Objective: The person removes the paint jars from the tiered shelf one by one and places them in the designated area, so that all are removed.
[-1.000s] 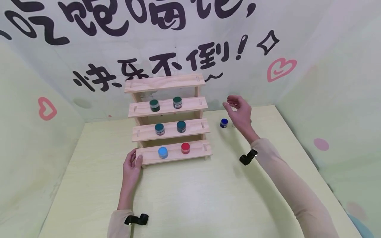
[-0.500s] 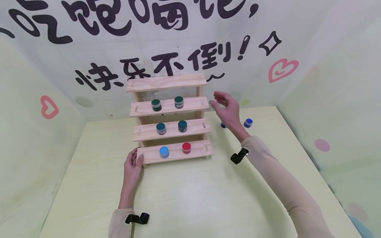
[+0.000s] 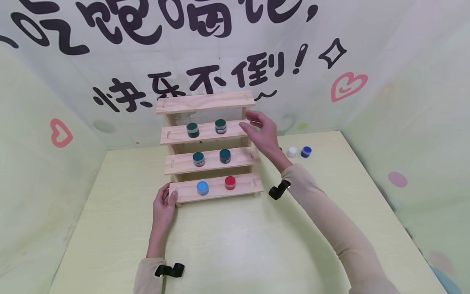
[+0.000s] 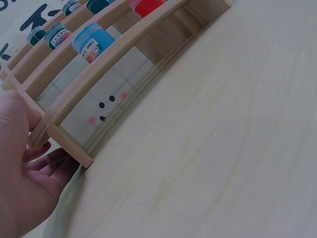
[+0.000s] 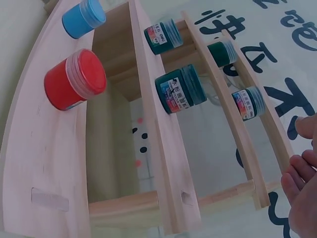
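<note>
A four-step wooden display rack (image 3: 205, 103) stands against the back wall. My left hand (image 3: 165, 205) grips the left end of its lowest step, thumb on top and fingers below. On that step sit a light blue paint jar (image 3: 202, 188) and a red paint jar (image 3: 230, 183). Two teal jars (image 3: 225, 156) stand one step up, and two dark green jars (image 3: 220, 126) above those. My right hand (image 3: 262, 132) is at the right end of the second step from the top, fingers loosely bent, thumb apart, nothing held. In the right wrist view its fingertips (image 5: 292, 181) overlap the top step's end.
Right of the rack, a white jar (image 3: 291, 152) and a blue jar (image 3: 306, 152) stand on the pale table (image 3: 227, 245). Another small dark jar is mostly hidden behind the right wrist. Printed cloth walls (image 3: 404, 102) enclose the table at the back and sides.
My right hand has moved left from over the loose jars to the rack's right end, uncovering the white and blue jars. The left hand keeps its grip on the lowest step.
</note>
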Demonstrator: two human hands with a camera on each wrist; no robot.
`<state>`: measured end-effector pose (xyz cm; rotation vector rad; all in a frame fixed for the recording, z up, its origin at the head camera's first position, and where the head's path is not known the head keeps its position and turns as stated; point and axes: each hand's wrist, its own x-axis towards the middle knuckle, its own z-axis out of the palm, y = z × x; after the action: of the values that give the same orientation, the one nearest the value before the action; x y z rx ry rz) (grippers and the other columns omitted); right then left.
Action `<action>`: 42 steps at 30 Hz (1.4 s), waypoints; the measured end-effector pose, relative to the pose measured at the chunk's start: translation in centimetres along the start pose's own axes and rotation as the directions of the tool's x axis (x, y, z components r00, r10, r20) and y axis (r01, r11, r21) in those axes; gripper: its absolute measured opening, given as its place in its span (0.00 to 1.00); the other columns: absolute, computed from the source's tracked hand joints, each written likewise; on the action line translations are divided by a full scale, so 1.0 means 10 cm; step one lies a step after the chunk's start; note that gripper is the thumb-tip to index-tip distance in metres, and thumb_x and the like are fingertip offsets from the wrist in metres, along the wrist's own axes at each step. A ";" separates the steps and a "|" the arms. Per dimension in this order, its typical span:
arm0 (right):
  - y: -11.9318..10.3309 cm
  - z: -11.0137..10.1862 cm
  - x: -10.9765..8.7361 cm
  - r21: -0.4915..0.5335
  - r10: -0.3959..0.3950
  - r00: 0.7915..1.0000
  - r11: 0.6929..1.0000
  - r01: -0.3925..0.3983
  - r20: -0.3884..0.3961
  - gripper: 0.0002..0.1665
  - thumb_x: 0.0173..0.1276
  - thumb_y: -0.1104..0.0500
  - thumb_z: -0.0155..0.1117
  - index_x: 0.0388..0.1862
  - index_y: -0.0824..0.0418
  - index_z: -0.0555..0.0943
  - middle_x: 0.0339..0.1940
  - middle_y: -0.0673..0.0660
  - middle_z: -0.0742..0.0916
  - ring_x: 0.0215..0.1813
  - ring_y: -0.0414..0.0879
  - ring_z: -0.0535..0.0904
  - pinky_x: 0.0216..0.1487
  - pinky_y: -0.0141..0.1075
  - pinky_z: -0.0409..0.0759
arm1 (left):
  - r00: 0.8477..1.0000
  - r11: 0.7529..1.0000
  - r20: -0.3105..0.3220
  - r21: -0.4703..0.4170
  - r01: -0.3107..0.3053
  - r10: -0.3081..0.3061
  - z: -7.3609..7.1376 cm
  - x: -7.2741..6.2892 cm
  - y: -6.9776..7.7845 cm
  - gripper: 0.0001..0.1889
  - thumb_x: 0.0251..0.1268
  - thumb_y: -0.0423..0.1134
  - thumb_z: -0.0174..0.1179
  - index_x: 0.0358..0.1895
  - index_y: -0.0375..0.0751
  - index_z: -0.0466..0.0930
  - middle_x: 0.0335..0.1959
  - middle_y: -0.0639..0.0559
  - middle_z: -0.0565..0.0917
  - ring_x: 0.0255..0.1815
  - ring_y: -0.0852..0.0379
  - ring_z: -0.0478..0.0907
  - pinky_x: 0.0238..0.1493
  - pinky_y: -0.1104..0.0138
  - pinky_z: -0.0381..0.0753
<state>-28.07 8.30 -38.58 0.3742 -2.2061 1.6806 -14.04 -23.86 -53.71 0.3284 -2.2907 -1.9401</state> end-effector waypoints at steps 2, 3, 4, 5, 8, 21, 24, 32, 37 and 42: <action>-0.01 0.05 0.01 -0.005 0.012 1.000 1.000 -0.012 0.015 0.25 0.68 0.59 0.71 0.61 0.67 0.80 0.60 0.64 0.85 0.63 0.55 0.81 0.69 0.40 0.79 | 1.000 1.000 0.001 -0.005 0.002 -0.002 0.00 0.00 0.00 0.26 0.80 0.37 0.51 0.75 0.34 0.62 0.69 0.35 0.73 0.65 0.55 0.71 0.55 0.88 0.74; -0.02 0.08 0.02 -0.007 0.018 1.000 1.000 -0.018 0.022 0.25 0.68 0.58 0.71 0.61 0.67 0.80 0.60 0.63 0.85 0.64 0.55 0.80 0.69 0.40 0.79 | 1.000 1.000 0.002 -0.004 0.003 -0.003 0.00 0.00 0.00 0.26 0.80 0.37 0.51 0.75 0.34 0.61 0.69 0.35 0.72 0.65 0.55 0.71 0.55 0.88 0.74; -0.03 0.10 0.02 -0.008 0.024 0.999 1.000 -0.024 0.029 0.25 0.68 0.58 0.71 0.61 0.67 0.80 0.61 0.63 0.85 0.64 0.56 0.80 0.69 0.40 0.79 | 1.000 1.000 0.002 -0.007 0.003 -0.003 0.00 0.00 0.00 0.26 0.80 0.37 0.51 0.75 0.34 0.61 0.69 0.34 0.72 0.65 0.54 0.71 0.55 0.88 0.74; -0.04 0.13 0.03 -0.005 0.029 0.999 1.000 -0.029 0.036 0.25 0.68 0.58 0.71 0.61 0.68 0.80 0.61 0.63 0.85 0.65 0.57 0.80 0.69 0.40 0.78 | 1.000 1.000 0.001 -0.007 0.003 -0.003 0.00 0.00 0.00 0.26 0.80 0.37 0.50 0.75 0.34 0.61 0.69 0.34 0.72 0.65 0.55 0.71 0.55 0.88 0.74; -0.07 0.21 0.04 -0.006 0.039 0.997 0.999 -0.038 0.059 0.25 0.68 0.58 0.71 0.61 0.66 0.79 0.61 0.62 0.85 0.66 0.57 0.79 0.70 0.39 0.78 | 1.000 1.000 -0.002 -0.007 -0.001 0.001 0.00 0.00 0.00 0.26 0.80 0.36 0.51 0.75 0.34 0.61 0.69 0.34 0.72 0.62 0.61 0.72 0.55 0.87 0.74; -0.15 0.50 0.06 -0.061 0.058 0.981 0.997 -0.048 0.183 0.32 0.67 0.60 0.72 0.67 0.68 0.75 0.65 0.63 0.82 0.67 0.54 0.78 0.70 0.37 0.77 | 1.000 1.000 -0.006 -0.012 0.003 -0.003 0.00 -0.02 0.00 0.26 0.80 0.36 0.51 0.75 0.34 0.62 0.68 0.34 0.73 0.60 0.63 0.73 0.54 0.87 0.75; -0.15 0.54 0.06 -0.084 0.067 0.980 0.995 -0.052 0.189 0.31 0.66 0.63 0.72 0.67 0.68 0.75 0.64 0.64 0.82 0.66 0.54 0.79 0.70 0.37 0.78 | 1.000 1.000 -0.002 -0.016 0.013 -0.013 0.00 -0.01 0.00 0.25 0.80 0.36 0.51 0.75 0.34 0.62 0.69 0.35 0.72 0.64 0.55 0.72 0.55 0.87 0.75; -0.16 0.59 0.05 -0.121 0.079 0.981 0.991 -0.059 0.175 0.28 0.67 0.67 0.70 0.65 0.69 0.75 0.62 0.65 0.83 0.64 0.55 0.80 0.69 0.37 0.78 | 1.000 1.000 -0.008 -0.016 -0.005 0.005 0.02 -0.01 0.01 0.26 0.79 0.35 0.51 0.75 0.33 0.61 0.70 0.33 0.72 0.68 0.49 0.70 0.55 0.88 0.74; -0.14 0.59 0.03 -0.105 0.075 0.986 0.993 -0.059 0.149 0.26 0.68 0.66 0.69 0.64 0.67 0.76 0.60 0.64 0.84 0.61 0.54 0.82 0.67 0.37 0.80 | 1.000 1.000 -0.024 -0.019 -0.016 0.015 0.03 -0.02 0.01 0.25 0.78 0.34 0.52 0.74 0.32 0.63 0.68 0.32 0.73 0.64 0.56 0.73 0.55 0.87 0.75; -0.14 0.54 0.00 -0.062 0.054 0.994 0.997 -0.048 0.094 0.25 0.68 0.67 0.69 0.63 0.67 0.77 0.58 0.63 0.85 0.59 0.54 0.83 0.65 0.38 0.82 | 1.000 1.000 -0.021 -0.019 -0.019 0.019 0.02 -0.02 0.02 0.25 0.79 0.35 0.51 0.74 0.32 0.62 0.68 0.31 0.72 0.66 0.52 0.73 0.54 0.87 0.75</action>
<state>-28.08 2.75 -38.66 0.3944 -2.3476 1.6508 -13.92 -23.63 -53.56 0.3224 -2.2528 -1.9388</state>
